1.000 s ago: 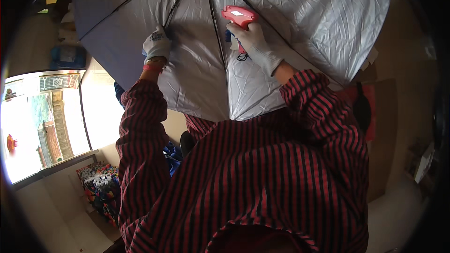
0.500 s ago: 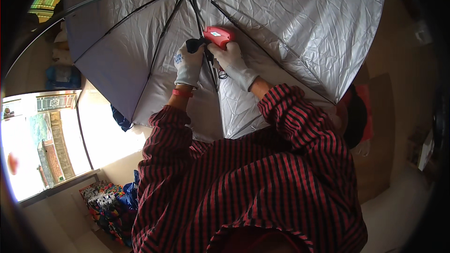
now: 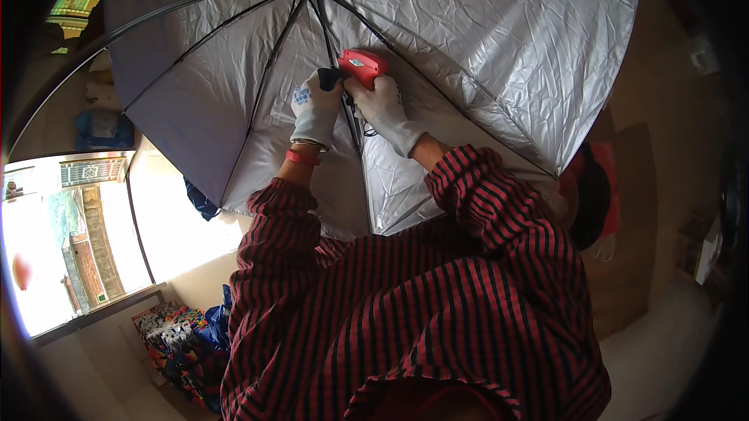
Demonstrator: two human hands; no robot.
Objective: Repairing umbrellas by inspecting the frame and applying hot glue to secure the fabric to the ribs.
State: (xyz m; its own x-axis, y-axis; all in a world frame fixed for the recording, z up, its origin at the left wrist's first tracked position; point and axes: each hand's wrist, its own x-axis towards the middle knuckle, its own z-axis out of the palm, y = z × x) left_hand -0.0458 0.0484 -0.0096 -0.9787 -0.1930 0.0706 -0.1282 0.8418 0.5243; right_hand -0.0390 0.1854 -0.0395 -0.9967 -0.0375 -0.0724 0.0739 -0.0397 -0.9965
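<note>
An opened umbrella point(image 3: 476, 78) with a silver lining spreads before me, its black ribs meeting at a hub near the top. My left hand point(image 3: 314, 109), in a whitish glove with blue print, is closed around a dark piece like the umbrella's handle point(image 3: 328, 78), beside the shaft. My right hand point(image 3: 384, 106), also gloved, grips a red hand-held tool point(image 3: 363, 65) with a small pale label. Its exact kind I cannot make out. The tool's lower end is close to the dark piece, but the fingers hide whether they touch. A thin dark loop point(image 3: 369, 131) hangs below the right hand.
A bright window or doorway point(image 3: 62, 241) opens at the left. Colourful patterned fabric point(image 3: 183, 343) is piled at the lower left. Beyond the umbrella's right edge are a black rounded thing point(image 3: 591, 198) and brown board point(image 3: 636, 210). A blue bundle point(image 3: 105, 129) lies at the far left.
The red tool has tilted and dropped slightly, and its label shows less. The dark piece in my left hand has turned a little. Both hands keep their hold.
</note>
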